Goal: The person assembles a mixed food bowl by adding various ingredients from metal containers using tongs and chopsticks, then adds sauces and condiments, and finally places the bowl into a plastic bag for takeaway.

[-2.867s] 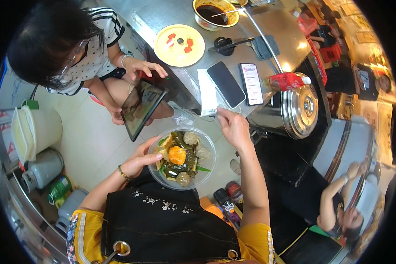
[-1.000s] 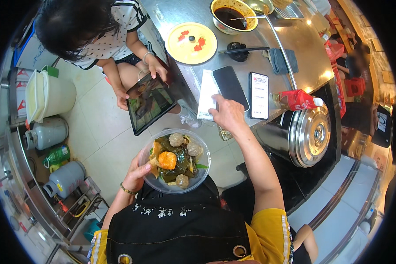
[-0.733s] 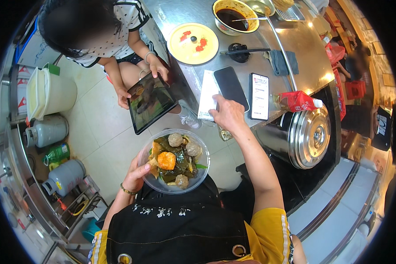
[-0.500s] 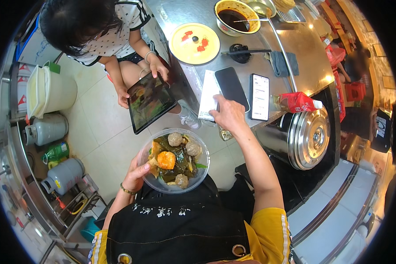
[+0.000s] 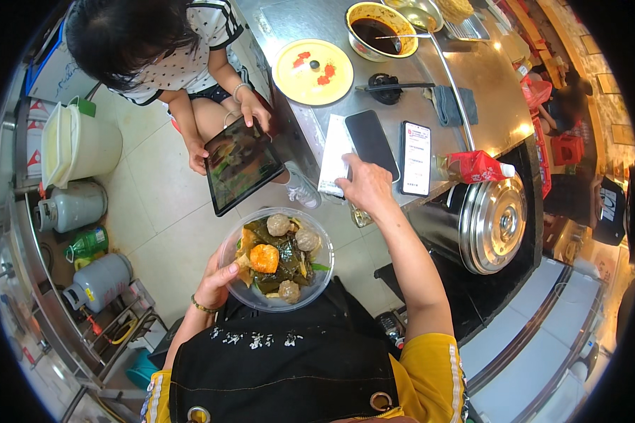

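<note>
The left hand (image 5: 216,282) grips the clear round bowl (image 5: 324,285) at its left side, thumb over the rim, the other fingers mostly hidden behind the wall. The bowl is above the floor, in front of the black apron (image 5: 282,374), and tips a little toward the camera. In it lie dark leaves (image 5: 286,262), an orange piece (image 5: 264,259) near the thumb, and three greyish balls (image 5: 279,225), two at the far side and one at the near side.

The right hand (image 5: 367,185) reaches to the tabletop (image 5: 279,25), forefinger and thumb parted on the white slip (image 5: 334,149), the other fingers curled under; whether it pinches the slip's edge I cannot tell. The slip lies at the tabletop's edge, just beside a dark phone (image 5: 372,141). Right of that lies a lit phone (image 5: 416,158), then a red pouch (image 5: 478,167) near the steel pot (image 5: 497,225).

Farther back are a yellow lid (image 5: 312,72) with red marks, a grey-blue cloth (image 5: 455,106) and a basin (image 5: 381,32) of dark liquid. At left, another person, seated, holds a tablet (image 5: 243,166) in both hands, well above the tiled floor (image 5: 180,247).
</note>
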`<act>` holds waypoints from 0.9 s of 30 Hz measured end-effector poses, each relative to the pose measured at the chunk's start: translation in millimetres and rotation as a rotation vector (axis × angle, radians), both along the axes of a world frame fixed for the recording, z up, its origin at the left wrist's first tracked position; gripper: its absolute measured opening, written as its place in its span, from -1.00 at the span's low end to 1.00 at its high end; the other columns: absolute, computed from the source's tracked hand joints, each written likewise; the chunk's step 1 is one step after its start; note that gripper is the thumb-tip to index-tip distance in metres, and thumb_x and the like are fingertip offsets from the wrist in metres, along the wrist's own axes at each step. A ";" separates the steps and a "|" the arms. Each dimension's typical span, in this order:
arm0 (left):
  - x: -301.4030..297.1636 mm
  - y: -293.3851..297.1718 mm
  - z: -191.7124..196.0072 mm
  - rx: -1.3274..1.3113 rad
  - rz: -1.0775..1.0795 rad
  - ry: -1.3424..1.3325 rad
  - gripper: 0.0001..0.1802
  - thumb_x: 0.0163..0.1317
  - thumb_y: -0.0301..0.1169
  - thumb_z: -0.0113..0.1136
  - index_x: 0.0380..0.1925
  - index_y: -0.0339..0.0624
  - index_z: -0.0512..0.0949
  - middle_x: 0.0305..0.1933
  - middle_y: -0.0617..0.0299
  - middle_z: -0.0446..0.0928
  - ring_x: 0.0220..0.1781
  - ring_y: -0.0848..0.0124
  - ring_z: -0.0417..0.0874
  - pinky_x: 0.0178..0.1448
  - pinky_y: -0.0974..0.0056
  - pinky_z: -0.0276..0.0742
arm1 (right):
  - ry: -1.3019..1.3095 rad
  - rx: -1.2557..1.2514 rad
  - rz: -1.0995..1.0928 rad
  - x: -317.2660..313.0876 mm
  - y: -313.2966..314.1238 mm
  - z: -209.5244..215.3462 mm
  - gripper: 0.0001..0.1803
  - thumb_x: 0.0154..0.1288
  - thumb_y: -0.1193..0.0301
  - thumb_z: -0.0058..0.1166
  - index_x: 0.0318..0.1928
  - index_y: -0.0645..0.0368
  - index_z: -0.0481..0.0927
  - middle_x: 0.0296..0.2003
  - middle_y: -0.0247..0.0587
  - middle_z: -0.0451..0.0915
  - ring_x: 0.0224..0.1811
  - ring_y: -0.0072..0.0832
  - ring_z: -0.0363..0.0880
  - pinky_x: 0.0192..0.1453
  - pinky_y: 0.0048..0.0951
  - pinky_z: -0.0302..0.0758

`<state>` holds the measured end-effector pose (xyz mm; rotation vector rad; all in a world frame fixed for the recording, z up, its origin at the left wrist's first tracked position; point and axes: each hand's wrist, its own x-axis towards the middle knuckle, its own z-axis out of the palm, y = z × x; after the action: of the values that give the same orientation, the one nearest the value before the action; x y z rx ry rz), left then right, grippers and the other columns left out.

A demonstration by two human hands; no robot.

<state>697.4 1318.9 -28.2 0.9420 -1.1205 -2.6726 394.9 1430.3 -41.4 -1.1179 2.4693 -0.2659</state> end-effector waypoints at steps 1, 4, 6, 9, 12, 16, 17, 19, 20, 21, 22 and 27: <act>0.2 -0.6 0.1 0.000 0.000 0.003 -0.01 -0.07 -0.05 0.28 0.28 -0.40 0.11 0.30 -0.02 0.22 0.36 0.19 0.21 0.40 0.19 0.05 | 0.003 0.000 -0.001 0.3 0.0 -0.7 -0.50 -0.01 0.26 0.23 0.00 0.13 0.51 -0.45 -0.04 0.62 -0.27 -0.08 0.61 -0.18 -0.14 0.47; 0.7 -1.8 0.2 0.002 0.000 0.008 -0.02 -0.06 -0.06 0.28 0.28 -0.40 0.11 0.30 -0.02 0.22 0.36 0.19 0.21 0.39 0.19 0.05 | 0.011 -0.002 0.001 0.4 0.1 -2.1 -0.50 -0.01 0.26 0.23 -0.01 0.13 0.51 -0.46 -0.05 0.62 -0.29 -0.09 0.61 -0.19 -0.15 0.48; 1.6 -1.7 -0.7 0.007 0.001 0.006 -0.03 -0.06 -0.07 0.28 0.28 -0.40 0.12 0.30 -0.02 0.23 0.35 0.19 0.21 0.39 0.19 0.06 | 0.015 -0.001 0.006 0.2 0.3 -1.4 -0.50 -0.01 0.26 0.23 -0.01 0.13 0.51 -0.47 -0.05 0.62 -0.29 -0.09 0.61 -0.20 -0.15 0.48; -0.3 -1.9 1.6 0.013 0.003 0.012 -0.02 -0.06 -0.07 0.28 0.28 -0.40 0.11 0.30 -0.01 0.23 0.35 0.19 0.22 0.39 0.18 0.06 | 0.014 0.001 0.012 -0.1 -0.1 -0.5 -0.50 -0.01 0.26 0.23 -0.01 0.13 0.51 -0.47 -0.06 0.62 -0.30 -0.09 0.61 -0.19 -0.15 0.48; -0.5 -3.6 3.8 0.015 0.002 0.003 -0.02 -0.06 -0.07 0.29 0.28 -0.39 0.11 0.29 -0.01 0.23 0.35 0.19 0.22 0.39 0.18 0.06 | 0.000 0.001 0.006 0.1 -0.5 0.2 -0.50 0.00 0.26 0.22 0.00 0.13 0.50 -0.47 -0.06 0.62 -0.29 -0.10 0.61 -0.19 -0.15 0.47; -0.8 -3.4 1.8 0.012 0.008 0.012 -0.02 -0.07 -0.07 0.29 0.28 -0.39 0.11 0.30 -0.01 0.23 0.35 0.19 0.22 0.39 0.18 0.06 | -0.016 0.012 0.001 0.0 -0.5 1.5 -0.49 0.00 0.25 0.21 0.00 0.13 0.50 -0.46 -0.06 0.62 -0.28 -0.10 0.61 -0.17 -0.15 0.46; -0.8 -3.3 1.3 0.011 0.008 0.015 -0.02 -0.07 -0.07 0.29 0.28 -0.39 0.11 0.30 -0.01 0.23 0.35 0.19 0.22 0.39 0.18 0.06 | -0.018 0.017 -0.001 -0.1 -0.4 1.1 -0.49 0.00 0.25 0.21 0.00 0.13 0.50 -0.46 -0.06 0.63 -0.27 -0.11 0.61 -0.17 -0.15 0.46; -0.8 -3.1 0.6 0.011 0.009 0.018 -0.01 -0.07 -0.06 0.29 0.28 -0.39 0.11 0.30 -0.01 0.23 0.35 0.19 0.22 0.39 0.18 0.06 | -0.017 0.015 0.001 -0.2 0.1 0.9 -0.49 0.00 0.25 0.21 0.01 0.13 0.50 -0.46 -0.06 0.63 -0.28 -0.11 0.61 -0.17 -0.15 0.46; -0.7 -2.8 0.5 0.011 0.010 0.018 -0.01 -0.07 -0.06 0.29 0.28 -0.39 0.11 0.30 -0.01 0.23 0.35 0.19 0.22 0.39 0.18 0.06 | -0.017 0.014 0.002 -0.3 0.2 1.0 -0.49 0.00 0.25 0.21 0.01 0.14 0.50 -0.45 -0.06 0.63 -0.28 -0.11 0.61 -0.17 -0.15 0.46; -0.6 -2.6 0.4 0.012 0.011 0.018 -0.01 -0.07 -0.06 0.29 0.28 -0.39 0.11 0.29 -0.01 0.23 0.35 0.19 0.22 0.39 0.18 0.06 | -0.018 0.017 0.004 -0.3 0.0 1.5 -0.49 0.00 0.25 0.21 0.01 0.14 0.50 -0.45 -0.05 0.63 -0.28 -0.11 0.61 -0.17 -0.15 0.46; -0.5 -3.2 0.8 0.015 0.012 0.016 -0.01 -0.07 -0.06 0.29 0.28 -0.39 0.11 0.29 -0.01 0.23 0.35 0.19 0.22 0.39 0.18 0.07 | -0.018 0.020 0.005 0.0 -0.6 2.4 -0.49 0.01 0.25 0.21 0.01 0.14 0.50 -0.45 -0.05 0.63 -0.27 -0.10 0.61 -0.17 -0.15 0.46; 0.6 -4.0 0.6 0.020 0.012 0.017 -0.02 -0.07 -0.06 0.29 0.28 -0.40 0.12 0.29 -0.02 0.24 0.34 0.20 0.23 0.38 0.19 0.08 | -0.014 0.024 0.009 0.1 -1.2 3.5 -0.48 0.00 0.25 0.22 0.01 0.15 0.50 -0.44 -0.04 0.63 -0.27 -0.10 0.61 -0.17 -0.15 0.47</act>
<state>697.9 1314.9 -27.6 0.9250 -1.0827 -2.6819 394.9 1429.1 -37.9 -1.1139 2.4480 -0.2405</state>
